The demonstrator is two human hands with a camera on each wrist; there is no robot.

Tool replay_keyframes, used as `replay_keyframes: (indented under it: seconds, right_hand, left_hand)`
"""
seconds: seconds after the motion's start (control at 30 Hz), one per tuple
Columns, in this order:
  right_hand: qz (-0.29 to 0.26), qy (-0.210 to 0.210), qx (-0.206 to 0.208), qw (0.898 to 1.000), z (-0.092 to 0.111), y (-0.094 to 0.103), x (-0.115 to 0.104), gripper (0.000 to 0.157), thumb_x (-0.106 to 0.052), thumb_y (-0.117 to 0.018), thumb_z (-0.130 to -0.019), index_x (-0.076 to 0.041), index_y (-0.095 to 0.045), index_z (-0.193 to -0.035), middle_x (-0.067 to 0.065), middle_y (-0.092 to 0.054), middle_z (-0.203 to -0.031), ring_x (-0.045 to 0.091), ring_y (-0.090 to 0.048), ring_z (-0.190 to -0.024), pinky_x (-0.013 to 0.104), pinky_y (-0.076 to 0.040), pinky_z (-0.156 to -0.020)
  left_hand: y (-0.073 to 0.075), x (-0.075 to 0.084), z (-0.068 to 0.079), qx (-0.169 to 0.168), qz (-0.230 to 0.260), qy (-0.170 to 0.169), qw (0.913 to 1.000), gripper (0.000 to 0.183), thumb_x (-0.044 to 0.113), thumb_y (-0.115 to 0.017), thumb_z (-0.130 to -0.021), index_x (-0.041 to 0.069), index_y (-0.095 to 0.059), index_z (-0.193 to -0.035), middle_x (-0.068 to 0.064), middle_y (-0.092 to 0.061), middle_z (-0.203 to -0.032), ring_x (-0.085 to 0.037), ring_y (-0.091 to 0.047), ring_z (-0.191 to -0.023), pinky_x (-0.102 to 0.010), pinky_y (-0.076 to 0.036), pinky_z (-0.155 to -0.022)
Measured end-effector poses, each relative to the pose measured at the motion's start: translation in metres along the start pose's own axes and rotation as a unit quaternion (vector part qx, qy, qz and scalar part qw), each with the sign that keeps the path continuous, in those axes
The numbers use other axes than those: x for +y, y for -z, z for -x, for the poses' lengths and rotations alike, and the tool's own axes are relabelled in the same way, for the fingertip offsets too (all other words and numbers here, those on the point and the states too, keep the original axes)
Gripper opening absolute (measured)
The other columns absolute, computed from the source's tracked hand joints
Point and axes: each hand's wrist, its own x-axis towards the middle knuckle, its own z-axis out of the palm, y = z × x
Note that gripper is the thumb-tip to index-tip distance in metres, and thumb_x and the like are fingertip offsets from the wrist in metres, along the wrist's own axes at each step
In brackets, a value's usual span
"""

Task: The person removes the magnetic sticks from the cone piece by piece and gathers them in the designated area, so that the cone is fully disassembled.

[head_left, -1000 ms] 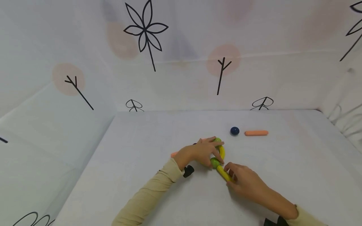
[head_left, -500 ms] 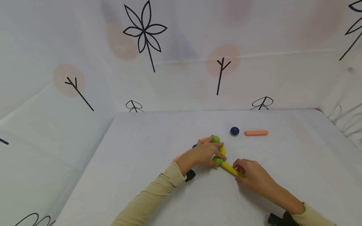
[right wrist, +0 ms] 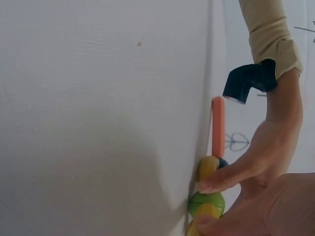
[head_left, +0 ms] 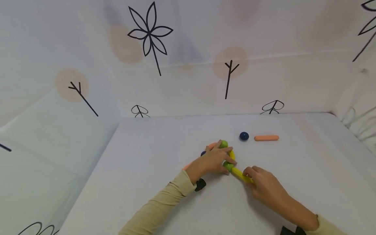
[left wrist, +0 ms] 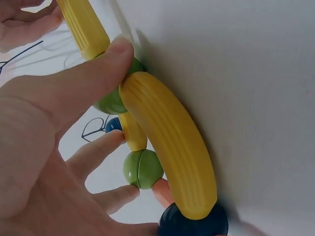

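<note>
My left hand (head_left: 212, 161) spreads over a ring of toy balls and rods on the table. It pinches the near green ball (head_left: 228, 167) between thumb and index finger; other fingers touch the far green ball (head_left: 224, 144). A curved yellow rod (head_left: 232, 154) links the two balls. Another curved yellow rod (left wrist: 172, 142) runs from the near ball to a dark blue ball (left wrist: 192, 221), seen in the left wrist view. My right hand (head_left: 265, 186) grips the outer end of a straight-looking yellow rod (head_left: 240, 175), whose other end meets the near green ball. The left hand hides the ring's middle.
Behind the ring lie a loose dark blue ball (head_left: 244, 136) and a straight orange rod (head_left: 266, 138). Another orange rod (head_left: 186, 167) shows partly beside the left wrist. A patterned cloth wall (head_left: 188, 85) rises behind the white table (head_left: 141, 163).
Both hands have shifted right with the near green ball and its yellow rod, mostly in the first half second. My right hand has kept its grip. The loose ball and orange rod stay put.
</note>
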Motion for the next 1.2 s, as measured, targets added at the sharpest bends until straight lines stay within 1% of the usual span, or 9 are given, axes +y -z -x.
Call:
replay_keyframes:
  seconds: [0.07,0.17,0.3,0.4,0.6,0.8,0.9,1.07,1.2]
  right_hand:
    - [0.015,0.002,0.01,1.0,0.005,0.001,0.0,0.026,0.005,-0.076,-0.069,-0.007,-0.064,-0.09,0.001,-0.06,-0.079,0.013,-0.056,-0.067,0.035,-0.052,-0.064]
    - [0.015,-0.008,0.007,1.0,0.013,0.004,0.004,0.028,0.007,-0.075,-0.068,-0.007,-0.064,-0.09,-0.001,-0.058,-0.078,0.012,-0.053,-0.066,0.034,-0.051,-0.062]
    - [-0.016,-0.038,-0.018,0.999,0.016,0.011,0.018,0.028,0.007,-0.075,-0.068,-0.006,-0.066,-0.091,-0.002,-0.059,-0.079,0.013,-0.054,-0.069,0.036,-0.051,-0.063]
    - [-0.037,-0.05,-0.024,0.998,0.017,0.018,0.032,0.026,0.006,-0.075,-0.07,-0.005,-0.067,-0.093,-0.002,-0.061,-0.083,0.014,-0.054,-0.071,0.035,-0.05,-0.063]
    - [-0.068,-0.043,-0.002,0.997,0.02,0.029,0.057,0.026,0.007,-0.076,-0.071,-0.003,-0.067,-0.094,0.002,-0.065,-0.089,0.017,-0.055,-0.076,0.027,-0.048,-0.058]
    - [-0.068,-0.037,0.025,0.997,0.021,0.036,0.075,0.027,0.007,-0.076,-0.071,-0.002,-0.067,-0.095,0.005,-0.066,-0.09,0.018,-0.056,-0.076,0.023,-0.046,-0.055]
    - [-0.063,-0.03,0.043,0.997,0.019,0.038,0.085,0.028,0.007,-0.076,-0.07,-0.003,-0.067,-0.094,0.005,-0.066,-0.09,0.015,-0.055,-0.074,0.023,-0.046,-0.054]
    - [-0.056,-0.015,0.069,0.996,0.017,0.039,0.104,0.029,0.008,-0.078,-0.068,-0.004,-0.067,-0.092,0.006,-0.066,-0.089,0.005,-0.053,-0.071,0.022,-0.046,-0.052]
    - [-0.05,-0.02,0.073,0.996,0.015,0.04,0.119,0.028,0.008,-0.078,-0.068,-0.003,-0.067,-0.092,0.008,-0.067,-0.089,0.006,-0.053,-0.071,0.021,-0.046,-0.052]
  left_hand:
    - [-0.001,-0.002,-0.001,0.011,-0.002,0.004,0.9999,0.043,0.042,-0.072,-0.08,0.042,-0.062,-0.122,0.009,-0.03,-0.152,-0.034,-0.008,-0.143,-0.066,-0.027,-0.098]
    - [-0.002,-0.006,-0.001,0.026,-0.004,0.017,0.9995,0.043,0.043,-0.072,-0.08,0.042,-0.062,-0.122,0.009,-0.031,-0.151,-0.035,-0.01,-0.142,-0.067,-0.027,-0.098]
    - [-0.003,-0.01,0.0,0.027,-0.001,0.022,0.9994,0.044,0.043,-0.073,-0.08,0.042,-0.062,-0.123,0.008,-0.031,-0.151,-0.036,-0.01,-0.142,-0.066,-0.027,-0.098]
    - [-0.004,-0.011,-0.001,0.025,0.001,0.019,0.9995,0.044,0.043,-0.072,-0.08,0.042,-0.062,-0.123,0.007,-0.031,-0.151,-0.036,-0.01,-0.142,-0.066,-0.027,-0.098]
    - [-0.004,-0.009,-0.001,0.024,0.001,0.021,0.9995,0.044,0.043,-0.072,-0.081,0.042,-0.062,-0.123,0.007,-0.031,-0.151,-0.036,-0.009,-0.142,-0.065,-0.026,-0.099]
    - [-0.005,-0.008,-0.001,0.032,0.005,0.016,0.9993,0.043,0.042,-0.072,-0.081,0.041,-0.062,-0.123,0.006,-0.032,-0.151,-0.037,-0.01,-0.142,-0.066,-0.026,-0.098]
    - [-0.004,-0.008,0.0,0.032,0.007,0.018,0.9993,0.043,0.042,-0.072,-0.081,0.04,-0.063,-0.123,0.006,-0.032,-0.151,-0.037,-0.01,-0.142,-0.067,-0.027,-0.097]
    - [-0.005,-0.008,0.0,0.031,0.004,0.024,0.9992,0.044,0.043,-0.072,-0.081,0.041,-0.062,-0.124,0.007,-0.031,-0.151,-0.036,-0.01,-0.142,-0.067,-0.026,-0.098]
    - [-0.006,-0.008,0.0,0.032,0.001,0.025,0.9992,0.044,0.043,-0.071,-0.081,0.042,-0.061,-0.124,0.006,-0.031,-0.151,-0.036,-0.01,-0.142,-0.067,-0.024,-0.099]
